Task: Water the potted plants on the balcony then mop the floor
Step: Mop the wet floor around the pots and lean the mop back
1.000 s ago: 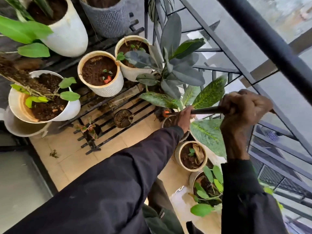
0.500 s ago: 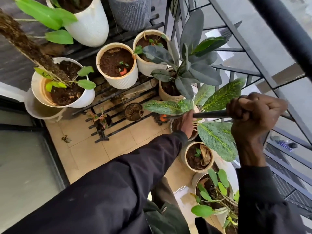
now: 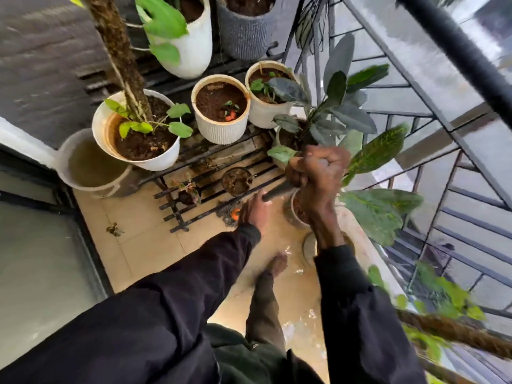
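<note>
1. While the right hand is fisting tight round the top of the mop handle, the left hand is curling round it lower down.
2. Mop head is resting on wet floor tiles beside the plant rack.
3. Handle is looking stiff and light; soaked head is likely dragging heavy, so two spread grips are suiting it.

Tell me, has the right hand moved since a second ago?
Yes. The right hand, gripping the handle, has swung left: it was right of the spotted leaf and is now left of it, nearer the middle ribbed pot.
</note>
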Demonstrator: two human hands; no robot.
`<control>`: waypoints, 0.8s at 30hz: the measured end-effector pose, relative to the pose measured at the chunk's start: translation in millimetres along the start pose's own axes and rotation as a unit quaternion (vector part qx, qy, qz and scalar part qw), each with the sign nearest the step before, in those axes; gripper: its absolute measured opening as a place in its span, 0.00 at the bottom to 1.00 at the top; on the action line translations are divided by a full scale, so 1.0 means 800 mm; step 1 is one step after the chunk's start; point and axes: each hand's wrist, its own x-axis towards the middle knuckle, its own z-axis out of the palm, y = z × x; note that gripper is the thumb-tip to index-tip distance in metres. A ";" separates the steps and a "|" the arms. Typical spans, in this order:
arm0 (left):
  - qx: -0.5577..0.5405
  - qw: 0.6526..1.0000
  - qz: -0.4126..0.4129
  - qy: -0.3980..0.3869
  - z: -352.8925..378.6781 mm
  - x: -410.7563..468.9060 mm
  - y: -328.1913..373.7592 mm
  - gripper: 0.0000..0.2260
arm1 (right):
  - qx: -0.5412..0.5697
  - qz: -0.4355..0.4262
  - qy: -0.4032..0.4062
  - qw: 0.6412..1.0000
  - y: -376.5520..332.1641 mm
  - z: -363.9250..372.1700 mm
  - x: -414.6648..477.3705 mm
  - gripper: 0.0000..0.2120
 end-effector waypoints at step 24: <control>-0.019 0.999 -0.017 0.047 -0.055 -0.152 -0.128 0.17 | -0.054 -0.061 -0.072 0.994 0.009 0.102 -0.165 0.17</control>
